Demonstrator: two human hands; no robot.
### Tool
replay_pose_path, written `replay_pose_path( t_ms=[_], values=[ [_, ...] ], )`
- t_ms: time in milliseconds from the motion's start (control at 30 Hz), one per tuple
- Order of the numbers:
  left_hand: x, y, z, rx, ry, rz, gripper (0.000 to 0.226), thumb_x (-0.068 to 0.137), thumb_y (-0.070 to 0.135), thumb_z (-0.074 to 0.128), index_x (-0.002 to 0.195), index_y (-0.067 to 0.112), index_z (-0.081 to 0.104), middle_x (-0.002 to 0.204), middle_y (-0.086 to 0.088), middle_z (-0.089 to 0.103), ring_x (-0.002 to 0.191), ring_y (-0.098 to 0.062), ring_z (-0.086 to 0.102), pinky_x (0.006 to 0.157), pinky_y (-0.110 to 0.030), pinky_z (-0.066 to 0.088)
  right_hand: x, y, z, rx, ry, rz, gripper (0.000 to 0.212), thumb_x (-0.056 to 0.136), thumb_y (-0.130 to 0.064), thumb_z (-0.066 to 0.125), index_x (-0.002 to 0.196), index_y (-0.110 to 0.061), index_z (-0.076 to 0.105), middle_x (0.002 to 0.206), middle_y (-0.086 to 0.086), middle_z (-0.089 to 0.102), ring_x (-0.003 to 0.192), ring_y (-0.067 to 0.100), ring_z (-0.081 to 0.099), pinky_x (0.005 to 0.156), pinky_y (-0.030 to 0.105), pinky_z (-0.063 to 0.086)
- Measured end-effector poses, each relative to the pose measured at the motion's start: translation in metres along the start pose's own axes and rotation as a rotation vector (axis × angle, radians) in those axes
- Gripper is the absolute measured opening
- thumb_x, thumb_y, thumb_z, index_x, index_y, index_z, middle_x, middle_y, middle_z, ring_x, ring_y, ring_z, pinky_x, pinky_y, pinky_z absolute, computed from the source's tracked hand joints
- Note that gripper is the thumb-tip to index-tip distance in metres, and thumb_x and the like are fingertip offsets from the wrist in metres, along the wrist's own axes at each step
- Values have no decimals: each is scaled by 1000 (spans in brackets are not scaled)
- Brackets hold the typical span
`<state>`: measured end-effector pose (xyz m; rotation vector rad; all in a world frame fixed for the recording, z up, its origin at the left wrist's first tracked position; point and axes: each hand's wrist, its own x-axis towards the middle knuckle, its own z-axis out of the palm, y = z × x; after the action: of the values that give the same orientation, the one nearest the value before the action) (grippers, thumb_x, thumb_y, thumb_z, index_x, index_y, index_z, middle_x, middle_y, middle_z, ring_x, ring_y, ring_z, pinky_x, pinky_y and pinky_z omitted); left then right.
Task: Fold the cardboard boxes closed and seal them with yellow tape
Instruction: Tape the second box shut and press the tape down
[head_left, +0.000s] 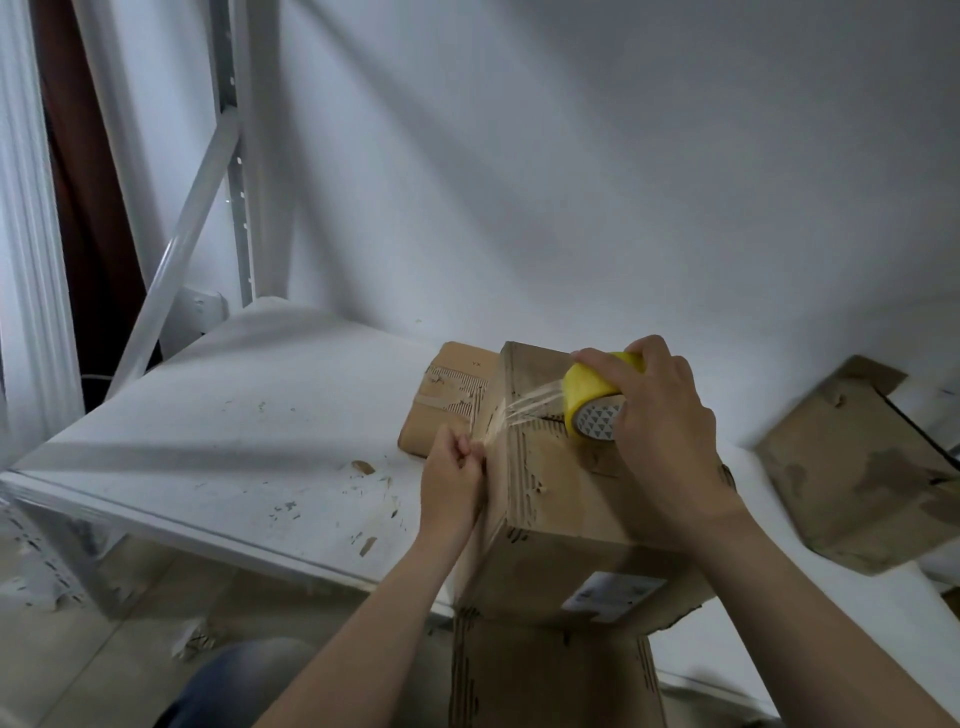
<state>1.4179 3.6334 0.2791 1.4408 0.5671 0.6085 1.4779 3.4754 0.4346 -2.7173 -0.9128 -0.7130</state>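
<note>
Three worn brown cardboard boxes sit on my scuffed white bench (234, 415), and the middle box (561, 493) is the one under my hands. It stands at the bench's near edge with its top flaps folded down. Its surface is torn in patches, so rows of corrugation show along the top seams. A white printed label (613, 595) sits on the side facing me, and a loose cardboard flap (550, 675) hangs below it, past the bench edge.

My right hand (665, 410) curls round a roll of yellow tape (597, 400) held just above the far part of the box top. The roll's inner core is grey with a pattern of white triangles. From the roll a thin, stringy strip of tape (524, 410) stretches across the top to the left edge. There my left hand (454, 478) pinches its free end against the box's upper left corner.

A flatter box (447, 400) with a stripped top layer lies touching the far left side of the middle one. A third box (852, 467), tilted and blotched, sits apart on the right. Cardboard scraps (363, 466) dot the bench, and a white metal rack upright (234, 156) rises at the far left corner.
</note>
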Motion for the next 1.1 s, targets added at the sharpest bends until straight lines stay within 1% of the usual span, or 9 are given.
replay_pose_path(
  t_ms=[267, 400, 467, 567, 700, 767, 833, 933, 1100],
  values=[
    [-3, 9, -12, 251, 9, 71, 13, 101, 21, 56, 92, 26, 49, 88, 8, 58, 82, -16, 60, 60, -18, 39, -1, 1, -1, 21, 1, 21, 64, 89, -2, 58, 137, -44, 54, 132, 4, 41, 114, 30, 45, 72, 37, 36],
    [-24, 43, -14, 51, -162, 402, 41, 100, 36, 50, 141, 32, 46, 145, 21, 43, 138, 2, 38, 109, -17, 38, 0, 4, 2, 52, -15, 12, 70, 88, 2, 56, 137, -46, 53, 133, 1, 39, 118, 26, 41, 72, 36, 35],
    [-37, 51, -11, 28, -405, 263, 70, 94, 57, 50, 157, 39, 25, 160, 24, 29, 146, 4, 27, 118, -27, 31, 1, 7, 2, 65, -25, 11, 71, 88, 2, 58, 138, -47, 52, 134, 0, 38, 118, 26, 41, 72, 36, 35],
    [-35, 56, -15, -45, -570, 106, 64, 96, 47, 57, 153, 45, 28, 143, 24, 52, 131, 0, 51, 109, -37, 48, 0, 13, 1, 99, -39, 0, 74, 87, 3, 58, 141, -47, 50, 136, 1, 38, 119, 27, 41, 73, 36, 39],
    [-26, 60, -22, -35, -638, 44, 61, 102, 31, 54, 157, 38, 26, 127, 28, 63, 117, 5, 60, 91, -19, 54, -3, 19, 2, 211, -40, -39, 80, 89, 8, 50, 144, -49, 45, 144, -2, 36, 122, 24, 40, 83, 42, 51],
    [-29, 62, -23, 16, -650, 15, 63, 106, 30, 49, 160, 36, 17, 136, 26, 58, 117, 8, 58, 88, -14, 52, -4, 25, 4, 281, -30, -64, 83, 92, 11, 47, 147, -51, 40, 149, -3, 36, 122, 23, 42, 93, 33, 46],
    [-33, 69, -25, 179, -629, 69, 69, 107, 37, 43, 161, 39, 0, 161, 17, 29, 135, 5, 42, 105, -20, 46, -4, 33, 6, 346, -22, -96, 83, 95, 11, 44, 149, -51, 34, 151, -3, 36, 123, 18, 41, 93, 20, 37],
    [-32, 88, -24, 760, -632, 353, 70, 108, 44, 34, 160, 32, -10, 166, 18, -12, 148, 5, -10, 126, -33, 13, -4, 49, 8, 491, -32, -122, 77, 101, 5, 43, 145, -57, 32, 150, -6, 37, 122, 3, 36, 91, 0, 28],
    [-38, 110, -5, 1143, -598, 313, 91, 99, 69, 29, 160, 15, -11, 168, 3, -18, 151, -6, -20, 123, -36, 0, -5, 62, 11, 618, -25, -183, 63, 101, -6, 54, 145, -49, 40, 134, -5, 48, 113, -22, 35, 92, -6, 21]
  ],
)
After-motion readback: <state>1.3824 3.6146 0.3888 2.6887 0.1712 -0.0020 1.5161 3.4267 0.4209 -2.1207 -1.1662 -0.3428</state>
